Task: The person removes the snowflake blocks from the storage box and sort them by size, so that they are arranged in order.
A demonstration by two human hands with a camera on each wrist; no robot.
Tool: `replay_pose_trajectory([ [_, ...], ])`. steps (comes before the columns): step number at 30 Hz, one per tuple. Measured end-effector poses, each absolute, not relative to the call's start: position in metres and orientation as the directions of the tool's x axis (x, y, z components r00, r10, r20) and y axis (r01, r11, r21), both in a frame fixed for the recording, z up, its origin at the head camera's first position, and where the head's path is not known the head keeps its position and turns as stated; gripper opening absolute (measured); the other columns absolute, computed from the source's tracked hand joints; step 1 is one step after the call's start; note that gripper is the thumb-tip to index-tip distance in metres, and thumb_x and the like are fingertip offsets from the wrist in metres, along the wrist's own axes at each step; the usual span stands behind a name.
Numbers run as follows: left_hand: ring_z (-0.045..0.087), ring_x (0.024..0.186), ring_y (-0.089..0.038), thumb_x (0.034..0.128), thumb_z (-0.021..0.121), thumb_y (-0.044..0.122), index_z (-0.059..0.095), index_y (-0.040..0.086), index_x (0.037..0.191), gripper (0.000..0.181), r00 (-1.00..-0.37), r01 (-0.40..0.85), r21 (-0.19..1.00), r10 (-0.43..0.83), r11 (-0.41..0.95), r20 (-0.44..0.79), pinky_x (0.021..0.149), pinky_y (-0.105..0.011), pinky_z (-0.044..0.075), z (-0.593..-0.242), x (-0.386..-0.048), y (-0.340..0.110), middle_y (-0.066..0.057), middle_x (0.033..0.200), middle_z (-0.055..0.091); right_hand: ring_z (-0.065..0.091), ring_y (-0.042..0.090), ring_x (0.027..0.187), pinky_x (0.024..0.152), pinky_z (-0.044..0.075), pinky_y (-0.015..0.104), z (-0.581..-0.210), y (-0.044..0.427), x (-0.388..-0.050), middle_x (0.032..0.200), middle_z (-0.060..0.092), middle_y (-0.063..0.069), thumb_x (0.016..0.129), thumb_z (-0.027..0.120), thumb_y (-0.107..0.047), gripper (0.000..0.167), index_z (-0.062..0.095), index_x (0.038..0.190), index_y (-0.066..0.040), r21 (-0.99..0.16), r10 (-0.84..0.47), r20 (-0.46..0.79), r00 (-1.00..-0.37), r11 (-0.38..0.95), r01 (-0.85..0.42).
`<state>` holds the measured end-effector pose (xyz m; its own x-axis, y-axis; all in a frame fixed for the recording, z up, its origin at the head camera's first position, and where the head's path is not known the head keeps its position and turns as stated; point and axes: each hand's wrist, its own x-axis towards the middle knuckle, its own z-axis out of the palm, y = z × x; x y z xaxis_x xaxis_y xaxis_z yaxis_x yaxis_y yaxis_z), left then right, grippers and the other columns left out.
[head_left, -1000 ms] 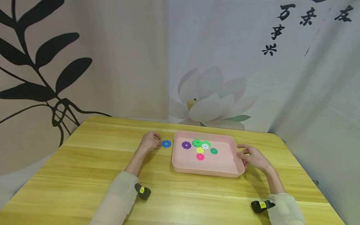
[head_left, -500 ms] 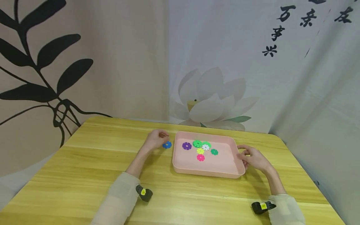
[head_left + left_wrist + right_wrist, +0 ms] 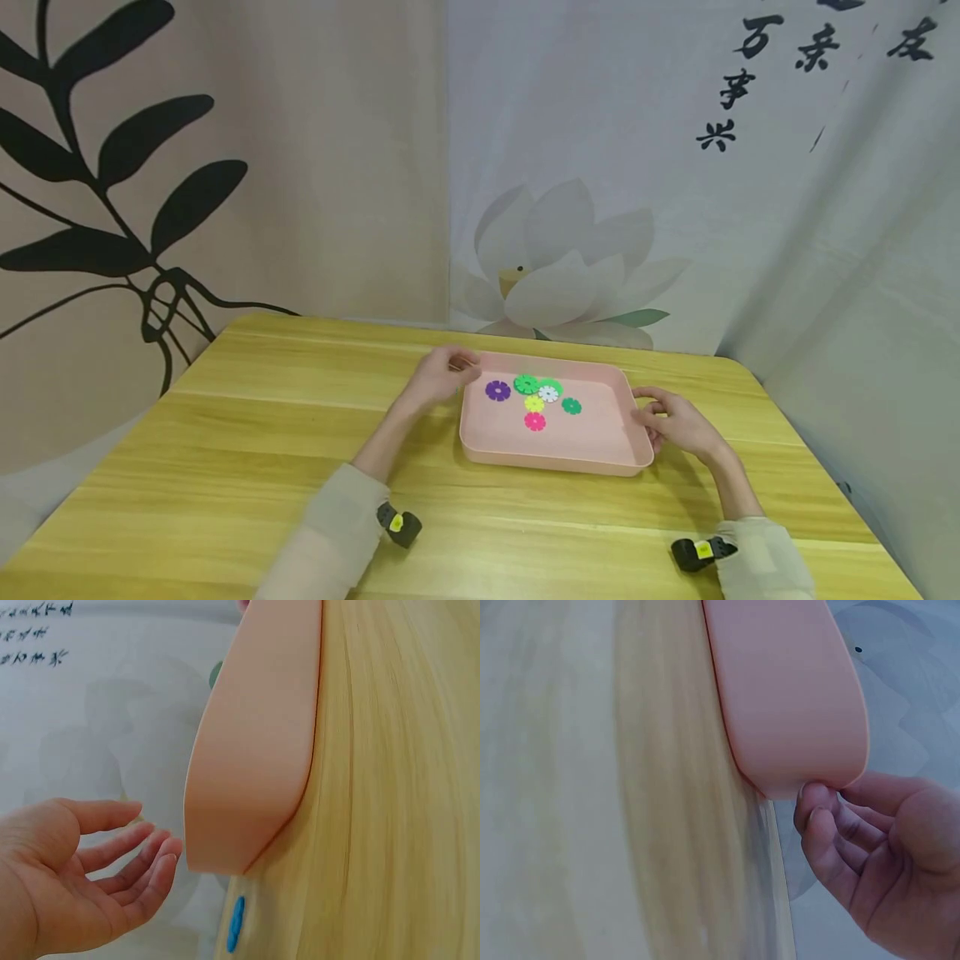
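From here, I see the left hand (image 3: 444, 375), loose and empty, near the pink tray (image 3: 581, 442) and blue flower disc (image 3: 236, 925); the right hand (image 3: 678, 423) pinches the tray.

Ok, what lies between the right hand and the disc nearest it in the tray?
Only bare floor of the pink tray. The head view shows nothing else from the tray's end, held by the right hand, to the rightmost green disc.
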<state>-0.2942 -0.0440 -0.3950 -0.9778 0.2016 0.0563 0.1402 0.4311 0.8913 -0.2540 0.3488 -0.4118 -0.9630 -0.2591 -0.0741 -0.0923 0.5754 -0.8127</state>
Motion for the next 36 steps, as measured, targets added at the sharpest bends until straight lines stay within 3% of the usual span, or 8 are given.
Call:
replay_pose_trajectory([
  [12, 0.061, 0.110, -0.029, 0.0964, 0.068, 0.012, 0.064, 0.003, 0.127, 0.032, -0.972, 0.100, 0.907, 0.236, 0.409, 0.001, 0.087, -0.036, 0.057, -0.395, -0.287, -0.008, -0.015, 0.119, 0.064, 0.057, 0.020, 0.062, 0.054, 0.054, 0.033, -0.413, 0.347, -0.254, 0.087, 0.061, 0.013, 0.102, 0.059, -0.011, 0.053, 0.037, 0.144, 0.013, -0.817, -0.245, -0.082, -0.966, 0.571, -0.076],
  [26, 0.054, 0.122, -0.035, 0.0959, 0.067, 0.005, 0.058, 0.000, 0.133, 0.038, -0.988, 0.054, 0.913, 0.153, 0.405, -0.010, 0.102, -0.046, 0.050, -0.414, -0.290, 0.024, -0.018, 0.144, 0.045, 0.059, 0.021, 0.061, 0.055, 0.055, 0.033, -0.412, 0.346, -0.252, 0.087, 0.062, 0.013, 0.102, 0.059, -0.011, 0.052, 0.039, 0.143, 0.013, -0.816, -0.241, -0.086, -0.967, 0.574, -0.070],
  [29, 0.054, 0.125, -0.035, 0.0968, 0.066, 0.006, 0.057, 0.004, 0.136, 0.040, -0.989, 0.018, 0.905, 0.140, 0.425, -0.046, 0.104, -0.047, 0.048, -0.417, -0.290, 0.027, -0.016, 0.142, 0.051, 0.059, 0.021, 0.061, 0.055, 0.055, 0.034, -0.412, 0.346, -0.252, 0.087, 0.062, 0.013, 0.102, 0.059, -0.011, 0.052, 0.039, 0.143, 0.013, -0.815, -0.239, -0.088, -0.967, 0.575, -0.068],
  [36, 0.059, 0.110, -0.030, 0.0922, 0.069, 0.000, 0.060, 0.000, 0.130, 0.039, -0.982, 0.052, 0.883, 0.184, 0.466, -0.040, 0.098, -0.043, 0.053, -0.421, -0.291, 0.026, -0.018, 0.123, 0.062, 0.058, 0.021, 0.062, 0.055, 0.055, 0.033, -0.412, 0.347, -0.253, 0.085, 0.061, 0.012, 0.102, 0.060, -0.012, 0.052, 0.039, 0.143, 0.013, -0.807, -0.233, -0.085, -0.969, 0.586, -0.070],
])
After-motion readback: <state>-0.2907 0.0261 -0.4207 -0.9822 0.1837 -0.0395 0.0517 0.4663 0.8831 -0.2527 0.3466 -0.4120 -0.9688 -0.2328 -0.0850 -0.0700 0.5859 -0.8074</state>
